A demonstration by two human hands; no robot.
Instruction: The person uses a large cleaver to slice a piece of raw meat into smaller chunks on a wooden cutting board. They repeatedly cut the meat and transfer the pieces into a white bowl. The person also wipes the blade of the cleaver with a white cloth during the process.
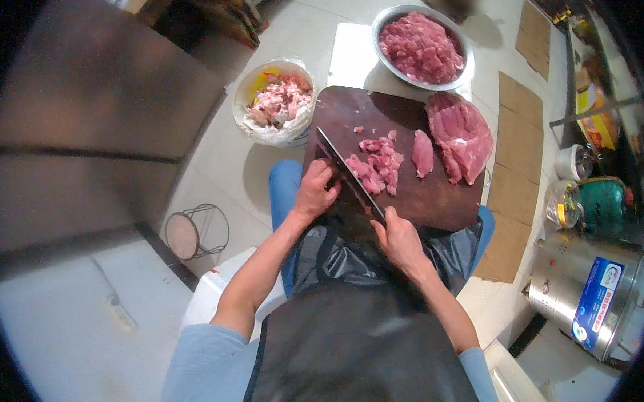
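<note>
My right hand (400, 240) grips the handle of a long-bladed kitchen knife (347, 172), which slants up and to the left over a dark brown cutting board (438, 207). Beside the blade, at the board's left edge, my left hand (318, 189) is closed with its fingers curled; whatever may be in them is hidden. Just right of the blade lies a heap of small pink meat pieces (378, 165). Farther right are a strip of meat (423, 154) and a large raw chunk of meat (462, 139), which rests at the board's right edge.
A metal bowl (379, 47) heaped with cut meat stands beyond the board. To the left is a bag-lined bucket (246, 128) of scraps. Flattened cardboard (517, 167) lies on the floor at right, near a steel cylinder (562, 275). A small round stool (183, 236) sits at lower left.
</note>
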